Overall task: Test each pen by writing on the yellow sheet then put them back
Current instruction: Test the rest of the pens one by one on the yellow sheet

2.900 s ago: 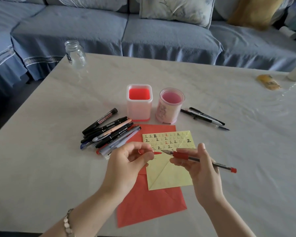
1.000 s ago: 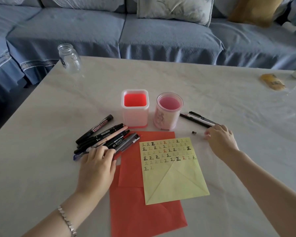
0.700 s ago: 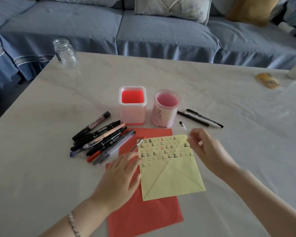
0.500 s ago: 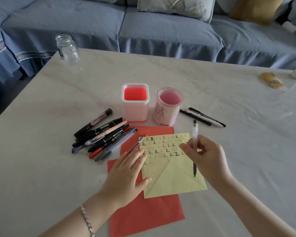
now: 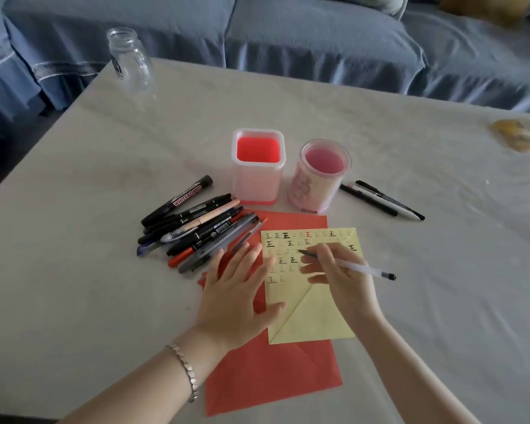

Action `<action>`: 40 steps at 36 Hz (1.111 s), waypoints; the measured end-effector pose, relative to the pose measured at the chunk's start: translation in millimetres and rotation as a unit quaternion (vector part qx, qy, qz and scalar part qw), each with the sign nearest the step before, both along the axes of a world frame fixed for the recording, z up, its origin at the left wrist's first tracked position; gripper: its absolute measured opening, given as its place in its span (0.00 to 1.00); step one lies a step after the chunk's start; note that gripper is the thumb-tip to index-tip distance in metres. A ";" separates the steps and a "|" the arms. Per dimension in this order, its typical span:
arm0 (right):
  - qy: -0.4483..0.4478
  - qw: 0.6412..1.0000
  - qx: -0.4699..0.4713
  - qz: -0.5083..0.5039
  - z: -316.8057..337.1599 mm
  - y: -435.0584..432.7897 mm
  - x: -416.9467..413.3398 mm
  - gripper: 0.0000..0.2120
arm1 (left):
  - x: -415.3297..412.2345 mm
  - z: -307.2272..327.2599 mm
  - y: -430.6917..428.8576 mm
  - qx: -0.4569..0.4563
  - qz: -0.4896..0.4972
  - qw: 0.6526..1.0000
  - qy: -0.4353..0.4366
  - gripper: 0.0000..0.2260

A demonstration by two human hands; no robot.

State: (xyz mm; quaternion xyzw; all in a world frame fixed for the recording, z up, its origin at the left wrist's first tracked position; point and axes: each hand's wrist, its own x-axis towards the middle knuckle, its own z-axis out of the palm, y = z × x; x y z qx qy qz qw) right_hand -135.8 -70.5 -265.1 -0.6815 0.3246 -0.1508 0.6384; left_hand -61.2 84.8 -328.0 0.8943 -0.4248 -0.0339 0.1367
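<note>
One pen [image 5: 358,268] sits in the right hand [image 5: 343,283], tip over the yellow sheet [image 5: 315,319].
Its long axis runs from the tail at right to the tip at left, among the written rows. Thumb and fingers pinch the barrel near the tip. The left hand [image 5: 239,298] lies flat with fingers straight, pinning the sheet's left edge. The next mark probably belongs in the blank yellow nearer the person.

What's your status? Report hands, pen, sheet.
Left hand flat on yellow sheet, left edge. Right hand grips pen, tip at the sheet. Loose pens lie left, clear of it.
</note>
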 end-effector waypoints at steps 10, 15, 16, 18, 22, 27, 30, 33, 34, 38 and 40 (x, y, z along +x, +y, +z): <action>0.050 0.985 -0.084 -0.140 -29.1 24.1 11.4 0.22 | -0.8 4.9 -1.0 -0.007 0.009 1.000 0.012 0.28; 0.065 0.973 -0.129 -0.183 -38.9 27.3 13.8 0.21 | -0.8 4.0 -0.8 -0.021 0.007 0.999 0.026 0.28; 0.061 0.971 -0.134 -0.188 -39.7 27.6 14.0 0.20 | -0.8 3.9 -0.8 -0.023 0.007 0.999 0.026 0.28; 0.055 0.969 -0.141 -0.194 -41.3 27.3 14.3 0.19 | -0.8 3.9 -0.8 -0.023 0.007 0.999 0.026 0.28; 0.057 0.970 -0.144 -0.185 -45.7 25.6 14.5 0.20 | -1.2 4.7 -0.5 -0.022 0.013 0.999 0.031 0.28; 0.055 0.970 -0.149 -0.184 -47.4 25.0 13.3 0.17 | -1.5 6.0 -0.9 -0.028 0.012 0.999 0.036 0.28; 0.056 0.969 -0.157 -0.182 -47.2 25.8 14.0 0.17 | -2.1 7.6 -0.3 -0.024 0.013 0.999 0.042 0.29; 0.059 0.969 -0.153 -0.183 -46.9 26.3 14.4 0.18 | -2.0 8.5 0.3 -0.017 0.015 0.999 0.045 0.29; 0.060 0.970 -0.151 -0.183 -46.8 26.4 14.2 0.17 | -1.9 8.4 0.3 -0.017 0.015 0.999 0.044 0.29; 0.064 0.969 -0.158 -0.179 -47.5 26.7 14.7 0.17 | -2.0 7.1 0.1 -0.019 0.014 0.999 0.038 0.29; 0.069 0.967 -0.171 -0.173 -48.3 26.4 15.2 0.18 | -1.9 6.7 0.1 -0.018 0.016 0.999 0.038 0.29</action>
